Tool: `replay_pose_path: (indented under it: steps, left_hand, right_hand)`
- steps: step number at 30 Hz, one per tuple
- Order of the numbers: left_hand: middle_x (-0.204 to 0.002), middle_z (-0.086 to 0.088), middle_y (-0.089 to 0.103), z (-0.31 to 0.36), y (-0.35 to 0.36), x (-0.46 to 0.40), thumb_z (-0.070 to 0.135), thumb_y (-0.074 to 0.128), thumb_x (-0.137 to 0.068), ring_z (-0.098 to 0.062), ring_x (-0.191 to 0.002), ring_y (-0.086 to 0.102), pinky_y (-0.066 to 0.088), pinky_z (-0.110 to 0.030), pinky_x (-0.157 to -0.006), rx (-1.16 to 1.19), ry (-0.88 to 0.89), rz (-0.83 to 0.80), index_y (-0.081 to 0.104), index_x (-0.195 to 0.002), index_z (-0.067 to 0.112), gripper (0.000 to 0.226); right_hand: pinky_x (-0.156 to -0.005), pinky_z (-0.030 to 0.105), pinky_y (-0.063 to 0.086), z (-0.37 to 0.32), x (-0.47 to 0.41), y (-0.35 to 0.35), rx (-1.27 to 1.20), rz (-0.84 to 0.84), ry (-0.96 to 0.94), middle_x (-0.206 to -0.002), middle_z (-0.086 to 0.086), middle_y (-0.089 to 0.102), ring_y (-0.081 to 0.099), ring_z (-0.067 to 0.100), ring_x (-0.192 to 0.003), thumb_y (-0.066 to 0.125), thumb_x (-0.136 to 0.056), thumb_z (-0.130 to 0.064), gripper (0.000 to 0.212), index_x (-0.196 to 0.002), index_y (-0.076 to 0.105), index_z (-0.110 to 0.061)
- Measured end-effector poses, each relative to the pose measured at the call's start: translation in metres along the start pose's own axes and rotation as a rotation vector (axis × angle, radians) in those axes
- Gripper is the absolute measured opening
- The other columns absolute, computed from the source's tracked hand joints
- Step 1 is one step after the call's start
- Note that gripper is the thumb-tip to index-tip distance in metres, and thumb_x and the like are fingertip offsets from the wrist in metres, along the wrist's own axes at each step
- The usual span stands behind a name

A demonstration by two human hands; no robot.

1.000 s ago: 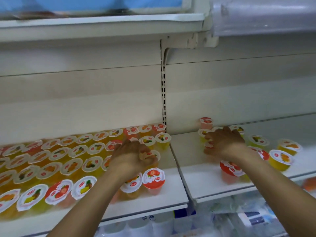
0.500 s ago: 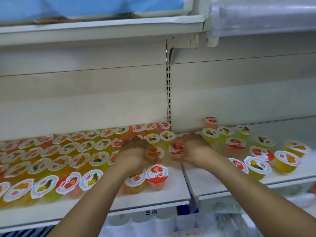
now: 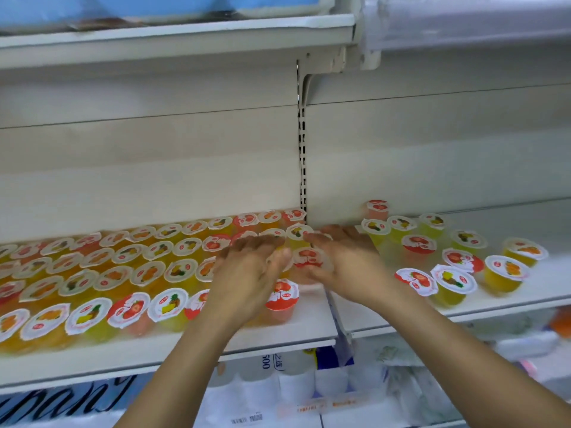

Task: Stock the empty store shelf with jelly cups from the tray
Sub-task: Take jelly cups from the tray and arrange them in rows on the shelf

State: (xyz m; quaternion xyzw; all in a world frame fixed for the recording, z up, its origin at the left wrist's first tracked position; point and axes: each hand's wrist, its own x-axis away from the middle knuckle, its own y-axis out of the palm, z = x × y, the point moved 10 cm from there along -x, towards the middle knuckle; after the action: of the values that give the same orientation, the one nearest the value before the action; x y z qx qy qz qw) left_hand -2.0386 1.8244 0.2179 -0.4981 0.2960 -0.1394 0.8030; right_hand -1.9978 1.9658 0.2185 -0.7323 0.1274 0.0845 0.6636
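Observation:
Rows of jelly cups [image 3: 148, 273] with white foil lids cover the left shelf [image 3: 278, 332]. Both hands are at the rows' right end with fingers straight. My left hand [image 3: 247, 273] lies flat over the cups there. My right hand [image 3: 343, 261] rests beside a strawberry-lidded cup [image 3: 307, 259] that stands between the two hands. Whether the palms touch that cup is unclear. A red-lidded cup [image 3: 281, 296] stands in front, near the shelf edge. Loose jelly cups [image 3: 451, 279] are scattered on the right shelf [image 3: 525, 298].
A slotted upright [image 3: 302, 156] divides the two shelf bays. Another shelf [image 3: 185, 35] hangs overhead. Below the shelf edge are white bottles and packaged goods [image 3: 293, 381]. The right shelf's far right part [image 3: 525, 220] is bare.
My right hand carried a strawberry cup from the right shelf across to the left shelf's right end. Both hands went from curled to flat, straight fingers around it.

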Motion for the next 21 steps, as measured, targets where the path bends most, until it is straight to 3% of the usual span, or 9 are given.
replay_pose_path:
  steps: [3,5,8,10,13,16,21]
  left_hand:
    - [-0.143,0.021,0.043,0.016,0.004,0.035,0.072,0.01,-0.087,-0.01,-0.139,0.025,0.013,-0.044,-0.115,-0.07,0.124,0.03,0.045,-0.137,0.044,0.067]
    - [-0.146,0.021,0.04,0.014,0.013,0.048,0.075,0.009,-0.084,-0.009,-0.142,0.02,0.004,-0.046,-0.119,-0.12,0.127,-0.008,0.043,-0.139,0.044,0.072]
    - [-0.144,0.019,0.044,0.01,0.023,0.053,0.072,0.016,-0.083,-0.012,-0.143,0.022,0.001,-0.048,-0.119,-0.155,0.096,-0.027,0.048,-0.136,0.042,0.069]
    - [-0.137,0.013,0.054,0.011,0.029,0.054,0.064,0.034,-0.087,-0.017,-0.139,0.034,0.009,-0.051,-0.116,-0.176,0.09,-0.015,0.056,-0.13,0.039,0.054]
    - [-0.131,0.01,0.059,0.008,0.029,0.052,0.045,0.061,-0.089,-0.018,-0.132,0.042,0.013,-0.053,-0.114,-0.199,0.072,0.042,0.06,-0.126,0.037,0.038]
    - [-0.129,0.011,0.058,0.009,0.024,0.051,0.043,0.063,-0.088,-0.016,-0.131,0.042,0.007,-0.05,-0.116,-0.17,0.031,0.073,0.061,-0.125,0.037,0.037]
    - [-0.121,0.012,0.063,0.015,0.018,0.054,0.047,0.067,-0.084,-0.015,-0.125,0.048,0.007,-0.048,-0.116,-0.155,0.008,0.163,0.067,-0.116,0.037,0.034]
  right_hand:
    - [-0.109,0.043,0.023,0.033,0.035,-0.015,0.026,0.062,0.054,-0.148,0.002,0.04,0.031,0.028,-0.136,0.029,-0.079,-0.074,0.072,-0.138,0.046,-0.038]
    - [-0.111,0.046,0.019,0.059,0.054,-0.015,0.111,0.007,0.089,-0.148,0.005,0.04,0.03,0.031,-0.136,0.022,-0.073,-0.077,0.081,-0.138,0.046,-0.036]
    - [-0.117,0.044,0.005,0.085,0.076,-0.007,0.216,-0.095,0.119,-0.149,-0.001,0.037,0.021,0.025,-0.14,0.034,-0.085,-0.07,0.066,-0.143,0.036,-0.038]
    - [-0.117,0.044,0.002,0.09,0.084,-0.005,0.259,-0.112,0.101,-0.146,-0.003,0.039,0.023,0.023,-0.139,0.041,-0.09,-0.056,0.059,-0.145,0.032,-0.036]
    - [-0.114,0.04,0.012,0.088,0.087,-0.003,0.32,-0.12,0.059,-0.14,-0.002,0.047,0.033,0.024,-0.131,0.044,-0.089,-0.036,0.058,-0.146,0.032,-0.032]
    - [-0.103,0.037,0.026,0.076,0.083,-0.007,0.33,-0.102,0.024,-0.131,0.001,0.053,0.042,0.026,-0.121,0.046,-0.09,-0.03,0.054,-0.143,0.035,-0.028]
    - [-0.078,0.03,0.038,0.019,0.067,-0.008,-0.096,-0.053,-0.05,-0.113,-0.003,0.059,0.051,0.019,-0.105,0.058,-0.088,-0.036,0.037,-0.121,0.049,-0.022]
